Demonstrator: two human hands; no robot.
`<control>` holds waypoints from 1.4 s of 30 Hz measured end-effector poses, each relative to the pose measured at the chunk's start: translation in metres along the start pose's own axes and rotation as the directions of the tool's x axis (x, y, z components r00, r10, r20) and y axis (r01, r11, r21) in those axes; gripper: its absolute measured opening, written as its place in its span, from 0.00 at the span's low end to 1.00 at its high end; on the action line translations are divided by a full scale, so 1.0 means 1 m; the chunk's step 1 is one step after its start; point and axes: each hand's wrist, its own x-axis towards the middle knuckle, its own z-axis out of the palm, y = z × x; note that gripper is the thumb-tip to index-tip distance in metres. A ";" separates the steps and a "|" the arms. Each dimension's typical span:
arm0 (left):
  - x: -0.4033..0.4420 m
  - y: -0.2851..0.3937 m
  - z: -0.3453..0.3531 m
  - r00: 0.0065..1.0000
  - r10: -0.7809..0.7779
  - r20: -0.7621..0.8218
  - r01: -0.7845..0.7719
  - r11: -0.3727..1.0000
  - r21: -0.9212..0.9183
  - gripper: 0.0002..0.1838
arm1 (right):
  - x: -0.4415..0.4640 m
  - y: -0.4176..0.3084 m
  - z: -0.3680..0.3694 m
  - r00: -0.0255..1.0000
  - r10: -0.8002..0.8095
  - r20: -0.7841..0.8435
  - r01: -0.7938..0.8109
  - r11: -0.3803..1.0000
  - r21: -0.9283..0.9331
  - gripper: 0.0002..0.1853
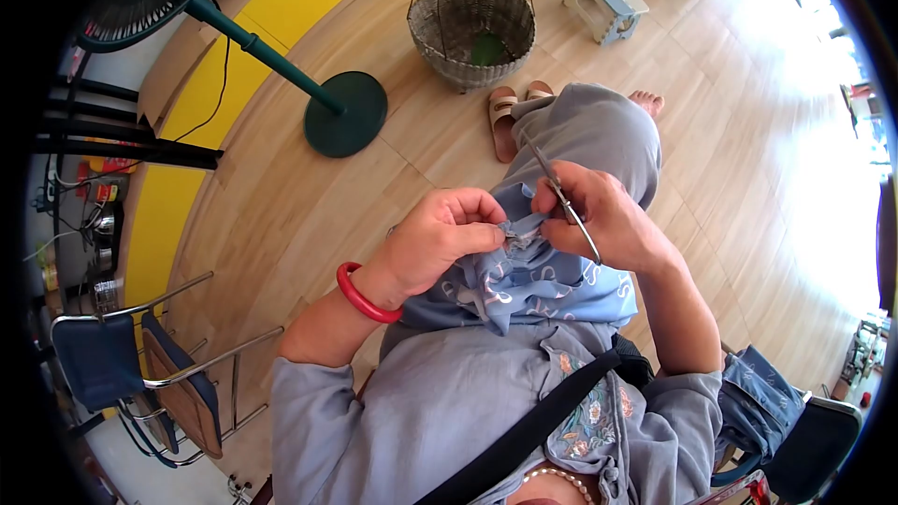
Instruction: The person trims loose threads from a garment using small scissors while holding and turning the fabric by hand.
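Blue-grey printed cloth lies bunched over my lap, its gathered edge raised between my hands. My left hand, with a red bangle on its wrist, pinches that edge between thumb and fingers. Opposite it, my right hand grips the other side of the edge. Metal scissors also rest in my right hand, one end pointing up and away and the other toward my lap. Whatever lies right between the fingertips is too small to make out.
A woven basket stands on the floor ahead, near a small stool and sandals. A green fan base is at the front left. Chairs stand left; folded blue cloth hangs over a chair at the right.
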 end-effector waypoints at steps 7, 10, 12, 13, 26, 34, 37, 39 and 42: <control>-0.011 0.000 0.004 0.992 0.105 -0.074 -0.107 0.994 -0.020 0.05 | -0.024 0.004 0.001 0.952 -0.126 -0.280 0.172 0.974 0.146 0.24; -0.015 -0.001 0.005 0.975 0.184 -0.122 -0.190 0.981 -0.044 0.05 | -0.046 -0.008 0.005 0.992 -0.129 0.002 0.118 0.908 0.401 0.32; -0.016 -0.005 0.003 0.959 0.255 -0.122 -0.263 0.963 -0.061 0.05 | -0.057 -0.010 0.014 0.961 -0.098 0.258 -0.031 0.891 0.453 0.33; -0.017 -0.005 0.004 0.958 0.259 -0.123 -0.268 0.961 -0.062 0.05 | -0.059 -0.005 0.019 0.944 -0.049 0.327 -0.082 0.923 0.376 0.33; -0.023 -0.007 0.009 0.938 0.320 -0.134 -0.328 0.944 -0.046 0.04 | -0.050 -0.002 0.029 0.951 0.178 0.251 -0.221 0.963 0.154 0.31; -0.022 -0.009 0.007 0.943 0.312 -0.117 -0.320 0.945 -0.059 0.04 | -0.046 0.000 0.028 0.951 0.164 0.263 -0.217 0.958 0.188 0.31; -0.023 -0.008 0.008 0.943 0.311 -0.116 -0.319 0.946 -0.055 0.04 | -0.044 0.005 0.029 0.956 0.141 0.256 -0.191 0.964 0.184 0.31; -0.024 -0.008 0.008 0.947 0.302 -0.108 -0.310 0.948 -0.071 0.04 | -0.043 0.005 0.031 0.961 0.136 0.242 -0.186 0.962 0.199 0.31; -0.024 -0.010 0.009 0.946 0.304 -0.111 -0.312 0.948 -0.064 0.04 | -0.042 0.004 0.035 0.972 0.119 0.204 -0.160 0.967 0.199 0.30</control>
